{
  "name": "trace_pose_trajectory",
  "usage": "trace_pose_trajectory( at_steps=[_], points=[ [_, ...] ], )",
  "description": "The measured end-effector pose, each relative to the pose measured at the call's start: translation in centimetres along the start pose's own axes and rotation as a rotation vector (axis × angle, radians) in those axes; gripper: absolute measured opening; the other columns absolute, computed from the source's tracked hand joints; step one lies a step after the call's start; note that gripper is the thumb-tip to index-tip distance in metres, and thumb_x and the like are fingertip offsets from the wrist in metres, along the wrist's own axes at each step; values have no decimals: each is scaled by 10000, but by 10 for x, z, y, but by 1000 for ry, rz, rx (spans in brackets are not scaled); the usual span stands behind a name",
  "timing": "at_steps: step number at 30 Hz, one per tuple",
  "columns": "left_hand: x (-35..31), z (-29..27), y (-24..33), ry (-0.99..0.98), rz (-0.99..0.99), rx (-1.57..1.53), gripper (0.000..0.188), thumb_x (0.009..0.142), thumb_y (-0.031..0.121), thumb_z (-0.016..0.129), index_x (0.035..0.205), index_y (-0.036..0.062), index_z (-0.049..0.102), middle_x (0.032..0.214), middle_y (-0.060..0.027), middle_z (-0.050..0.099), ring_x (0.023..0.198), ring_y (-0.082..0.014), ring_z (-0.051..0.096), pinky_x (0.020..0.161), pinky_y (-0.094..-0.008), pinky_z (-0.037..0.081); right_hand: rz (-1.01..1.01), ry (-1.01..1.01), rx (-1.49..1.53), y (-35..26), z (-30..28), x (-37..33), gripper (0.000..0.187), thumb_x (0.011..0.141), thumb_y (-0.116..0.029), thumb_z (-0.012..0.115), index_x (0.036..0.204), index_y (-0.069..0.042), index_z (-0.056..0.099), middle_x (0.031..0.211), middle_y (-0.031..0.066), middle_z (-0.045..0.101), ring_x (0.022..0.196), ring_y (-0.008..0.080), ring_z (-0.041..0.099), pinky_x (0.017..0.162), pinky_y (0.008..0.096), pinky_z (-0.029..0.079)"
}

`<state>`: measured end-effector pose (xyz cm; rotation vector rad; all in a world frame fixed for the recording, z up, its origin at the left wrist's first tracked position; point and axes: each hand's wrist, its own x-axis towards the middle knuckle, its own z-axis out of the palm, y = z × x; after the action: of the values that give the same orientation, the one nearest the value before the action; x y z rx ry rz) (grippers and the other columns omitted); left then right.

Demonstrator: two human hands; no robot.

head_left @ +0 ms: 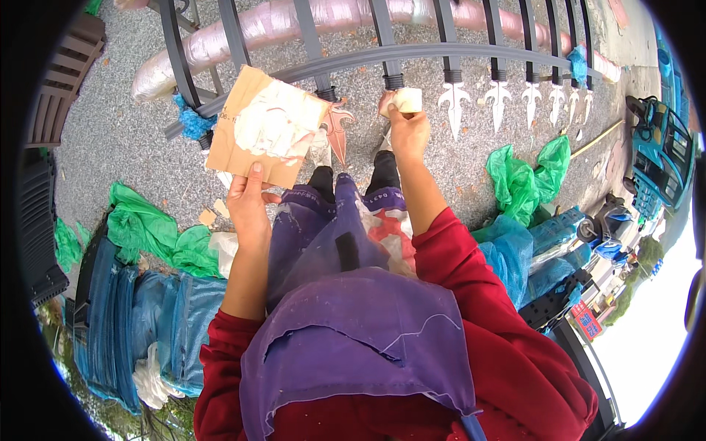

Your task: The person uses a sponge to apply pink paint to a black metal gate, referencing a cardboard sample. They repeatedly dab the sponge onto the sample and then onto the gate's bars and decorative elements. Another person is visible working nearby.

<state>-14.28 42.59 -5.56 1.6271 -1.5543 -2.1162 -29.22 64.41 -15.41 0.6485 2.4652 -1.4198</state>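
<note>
My left hand (251,206) grips the lower edge of a brown cardboard piece (234,151), its face smeared with a whitish coating. In my right hand (409,134) is a small cream-coloured pad (407,100), pinched between thumb and fingers. I cannot tell its material. The pad is in front of a bar end of a dark grey metal fence panel (368,56), hiding part of that bar's tip. Just left of it, a reddish-brown spear-shaped tip (338,131) points toward me. Several whitish spear tips (498,103) line the bars to the right.
A plastic-wrapped pinkish roll (272,23) lies under the panel. Green plastic sheets (158,231) and blue-wrapped stacks (173,316) flank me. Another green sheet (518,180) lies at right. A teal truck (662,151) and a scooter (610,224) stand farther right.
</note>
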Motion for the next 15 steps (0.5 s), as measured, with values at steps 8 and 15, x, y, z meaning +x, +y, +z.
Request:
trace_pose_trajectory(
  at_steps=[8, 15],
  points=[
    [-4, 0, -2, 23, 12, -15, 286, 907, 229, 628, 1074, -3, 626, 865, -35, 645, 674, -75, 553, 447, -203, 472, 23, 76, -101, 0, 6, -4, 311, 780, -176, 712, 993, 28, 614, 889, 183, 676, 809, 299, 661, 751, 384, 484],
    [-2, -6, -2, -8, -2, -25, 253, 911, 225, 625, 1056, 19, 612, 885, -27, 647, 708, -71, 565, 467, -195, 464, -22, 41, 57, 26, 15, 6, 278, 788, -154, 711, 959, 39, 608, 879, 134, 672, 800, 223, 642, 743, 352, 485]
  ],
)
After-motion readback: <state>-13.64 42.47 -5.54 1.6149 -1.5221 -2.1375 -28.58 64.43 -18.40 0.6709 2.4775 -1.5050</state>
